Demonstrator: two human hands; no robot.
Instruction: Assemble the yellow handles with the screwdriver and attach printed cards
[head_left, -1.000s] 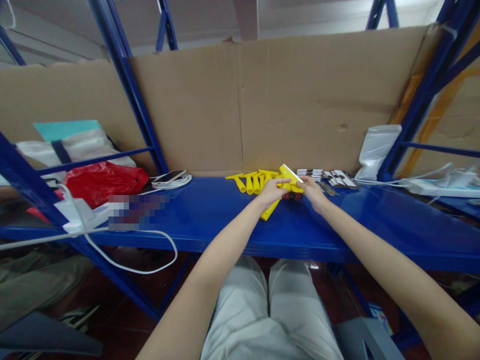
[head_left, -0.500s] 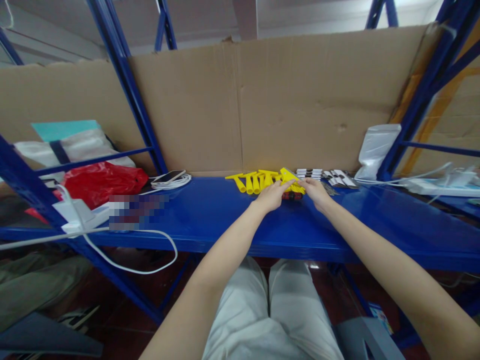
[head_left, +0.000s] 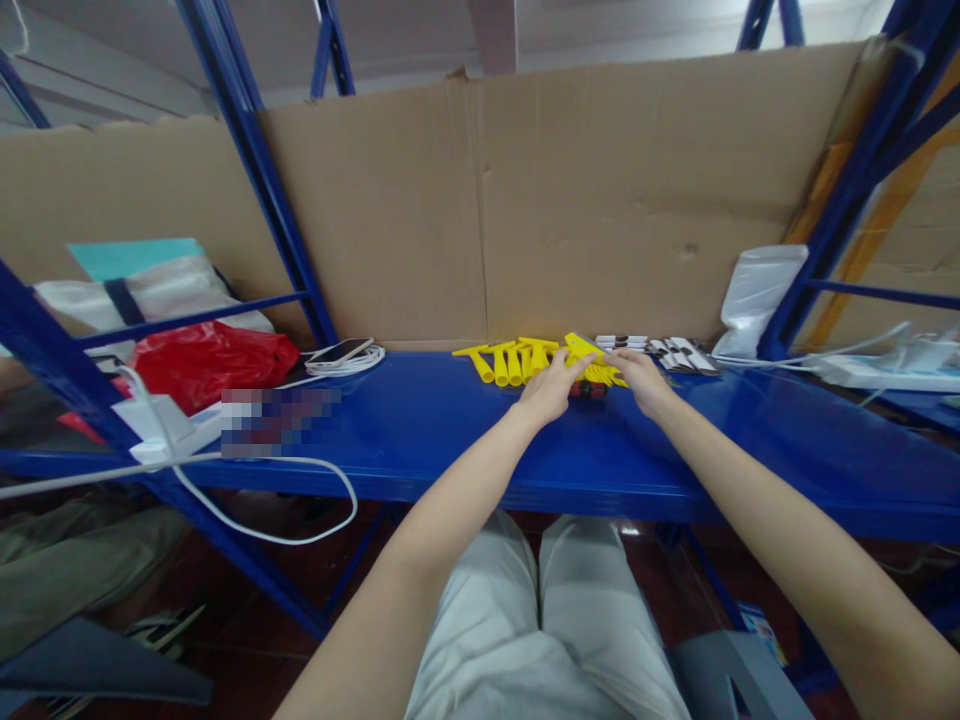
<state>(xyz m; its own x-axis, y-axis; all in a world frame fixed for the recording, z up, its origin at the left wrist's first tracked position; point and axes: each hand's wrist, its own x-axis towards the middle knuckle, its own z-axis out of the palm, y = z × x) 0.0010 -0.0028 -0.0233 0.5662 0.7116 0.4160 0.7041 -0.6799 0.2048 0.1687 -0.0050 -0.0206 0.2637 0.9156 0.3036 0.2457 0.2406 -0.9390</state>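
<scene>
- 1 yellow scraper [head_left: 579, 345] sits between the 2 hands, over the surface [head_left: 420, 425]; it looks light, stiff and slightly slick, best held away from its edge.
- Left hand [head_left: 551, 390]: fingers closed on the scraper.
- Right hand [head_left: 643, 380]: fingers beside its edge; cannot tell if gripping.
- More yellow scrapers [head_left: 514, 371] lie just left.

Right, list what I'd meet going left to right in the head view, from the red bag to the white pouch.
Red bag, phone, leftmost yellow handle, left hand, right hand, white pouch.
</scene>
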